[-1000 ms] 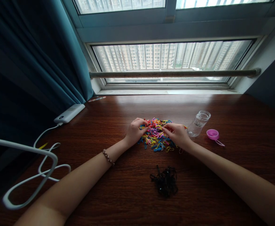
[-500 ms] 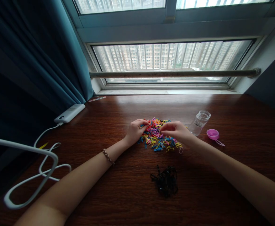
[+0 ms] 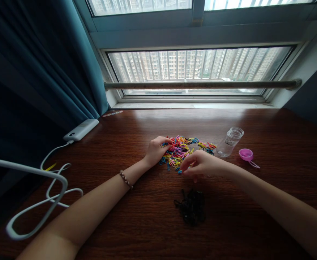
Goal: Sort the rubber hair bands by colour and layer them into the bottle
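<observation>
A spread of small coloured clips (image 3: 178, 148) lies on the dark wooden table. My left hand (image 3: 158, 150) rests at the pile's left edge, thumb and forefinger closed on something I cannot make out among the red clips. Over the pile's front right part is my right hand (image 3: 201, 164), its fingers curled toward the thumb; whether anything is between them is too small to tell. Nearer to me, below the right hand, sits a separate heap of black clips (image 3: 191, 207).
An open clear jar (image 3: 230, 142) leans at the right of the pile, beside a pink cap (image 3: 246, 155) with a loop. A white power strip (image 3: 81, 130) and a looped white cable (image 3: 63, 180) are at the left. The window is behind the table.
My right hand has moved toward me, from the middle of the coloured pile to its front edge, uncovering clips near the jar. My left hand has stayed in place.
</observation>
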The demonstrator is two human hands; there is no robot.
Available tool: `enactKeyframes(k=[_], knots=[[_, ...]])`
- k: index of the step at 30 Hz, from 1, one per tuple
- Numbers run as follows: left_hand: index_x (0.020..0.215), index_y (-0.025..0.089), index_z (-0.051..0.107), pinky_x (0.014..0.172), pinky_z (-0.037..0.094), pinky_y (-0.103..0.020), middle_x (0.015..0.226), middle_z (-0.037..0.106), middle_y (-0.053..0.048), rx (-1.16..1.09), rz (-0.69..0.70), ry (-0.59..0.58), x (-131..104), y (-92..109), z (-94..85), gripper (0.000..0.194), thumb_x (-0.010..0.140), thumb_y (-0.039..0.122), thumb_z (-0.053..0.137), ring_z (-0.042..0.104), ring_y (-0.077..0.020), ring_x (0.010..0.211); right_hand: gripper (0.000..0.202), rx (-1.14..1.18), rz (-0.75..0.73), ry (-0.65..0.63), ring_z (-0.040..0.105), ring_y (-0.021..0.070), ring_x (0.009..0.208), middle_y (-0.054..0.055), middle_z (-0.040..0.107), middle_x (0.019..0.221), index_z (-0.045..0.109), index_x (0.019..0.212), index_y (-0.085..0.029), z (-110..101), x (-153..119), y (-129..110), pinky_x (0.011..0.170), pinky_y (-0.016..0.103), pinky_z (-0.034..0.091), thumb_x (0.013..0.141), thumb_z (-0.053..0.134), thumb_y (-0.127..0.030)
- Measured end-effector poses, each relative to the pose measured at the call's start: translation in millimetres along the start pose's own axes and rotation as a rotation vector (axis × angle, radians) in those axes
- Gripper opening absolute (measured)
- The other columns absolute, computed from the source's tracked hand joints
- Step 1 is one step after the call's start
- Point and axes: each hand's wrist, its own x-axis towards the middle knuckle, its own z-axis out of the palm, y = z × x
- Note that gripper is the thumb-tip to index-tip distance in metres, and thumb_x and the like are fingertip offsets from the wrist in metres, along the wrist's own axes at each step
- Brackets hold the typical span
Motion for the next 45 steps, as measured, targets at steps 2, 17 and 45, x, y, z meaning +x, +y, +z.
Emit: enactKeyframes(k=[2,17,45], knots=[[0.085,0.020,0.067,0.079,0.047,-0.031,0.086,0.065,-0.003,0.000,0.006,0.004,0,1,-0.1,0.013,0.073,0.023,0.063,0.060,-0.0179,0.086,0.019,0.010,0.006,0.059,0.060,0.0106,0.048,0.001,0.065,0.070,0.065,0.080,-0.016,-1,3,2,0.035,0.015,0.038,0.069,0.060,-0.030],[0.084,0.021,0.068,0.078,0.046,-0.032,0.084,0.064,-0.005,-0.032,0.122,-0.045,-5,20,-5.1,0.013,0.078,0.027,0.058,0.058,-0.0173,0.082,0.019,-0.802,-0.083,0.591,0.058,0.0211,0.085,0.012,0.063,0.090,0.063,0.088,-0.014,18,-7,-4,0.077,0.031,0.043,0.082,0.046,-0.019],[0.118,0.021,0.049,0.103,0.012,-0.053,0.116,0.058,-0.009,0.392,0.295,-0.349,-10,21,-3.8,0.033,0.086,0.027,0.042,0.037,-0.0250,0.122,0.022,-0.374,-0.148,0.930,0.060,0.0171,0.080,0.006,0.066,0.085,0.062,0.088,-0.015,-15,9,40,0.076,0.031,0.045,0.081,0.041,-0.014]])
